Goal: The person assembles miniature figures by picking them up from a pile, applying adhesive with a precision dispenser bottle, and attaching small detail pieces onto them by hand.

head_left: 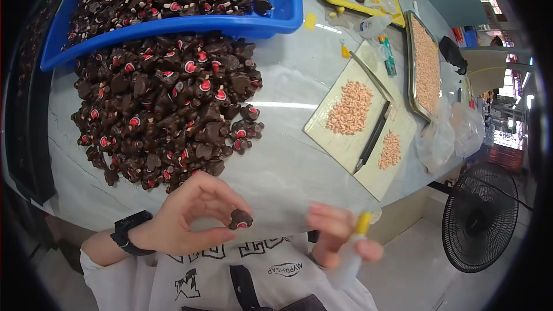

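My left hand (187, 219) pinches one small dark brown figure piece (240, 219) with a red and white spot, held just above the table's near edge. A black watch sits on that wrist. My right hand (337, 236), blurred, grips a small clear squeeze bottle with a yellow tip (355, 245), its tip pointing up, a little to the right of the piece. A big heap of the same brown pieces (167, 109) lies on the pale table (288, 161) just beyond my left hand.
A blue tray (276, 20) full of brown pieces stands at the back. To the right lie cream boards with small orange pieces (350, 107), a black stick (372, 137), a metal tray (426, 69), plastic bags (455, 132) and a floor fan (481, 216).
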Demonstrator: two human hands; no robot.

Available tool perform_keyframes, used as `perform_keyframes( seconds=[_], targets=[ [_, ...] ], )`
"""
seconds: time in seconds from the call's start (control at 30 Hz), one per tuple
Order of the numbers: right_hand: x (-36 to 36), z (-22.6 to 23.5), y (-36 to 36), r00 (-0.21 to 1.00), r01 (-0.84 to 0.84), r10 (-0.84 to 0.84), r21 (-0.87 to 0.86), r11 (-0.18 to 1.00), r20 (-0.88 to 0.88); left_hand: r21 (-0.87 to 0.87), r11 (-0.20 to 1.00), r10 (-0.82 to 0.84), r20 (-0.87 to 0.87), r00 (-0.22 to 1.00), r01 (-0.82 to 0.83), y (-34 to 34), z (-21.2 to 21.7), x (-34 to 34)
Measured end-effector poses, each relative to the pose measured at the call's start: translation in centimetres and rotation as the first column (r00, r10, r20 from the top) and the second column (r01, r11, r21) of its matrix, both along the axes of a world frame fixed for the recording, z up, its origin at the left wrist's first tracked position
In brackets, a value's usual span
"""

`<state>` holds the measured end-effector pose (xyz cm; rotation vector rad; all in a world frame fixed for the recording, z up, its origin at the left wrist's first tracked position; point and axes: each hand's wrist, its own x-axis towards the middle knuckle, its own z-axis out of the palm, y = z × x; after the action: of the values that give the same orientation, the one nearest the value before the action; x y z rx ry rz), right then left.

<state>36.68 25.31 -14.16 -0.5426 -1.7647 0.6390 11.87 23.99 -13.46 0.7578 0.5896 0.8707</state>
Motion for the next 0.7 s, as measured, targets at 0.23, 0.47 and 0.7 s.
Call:
perform_keyframes(
  seconds=[0.23,0.47,0.7],
  targets=[
    [9.2,-0.3,1.7,0.449,0.849,-0.787,0.073,0.524,0.423,-0.057,0.991,-0.121,-0.006,0.993,0.120,-0.2,0.3,-0.1],
    [9.7,-1.3,1.4,0.422,0.874,-0.700,-0.055,0.482,0.576,-0.039,0.989,-0.141,-0.033,0.989,0.140,-0.3,0.3,-0.2],
    [10.0,-0.7,1.6,0.342,0.887,-0.700,0.029,0.460,0.627,-0.042,0.986,-0.160,-0.027,0.987,0.159,-0.4,0.5,-0.3]
  ],
)
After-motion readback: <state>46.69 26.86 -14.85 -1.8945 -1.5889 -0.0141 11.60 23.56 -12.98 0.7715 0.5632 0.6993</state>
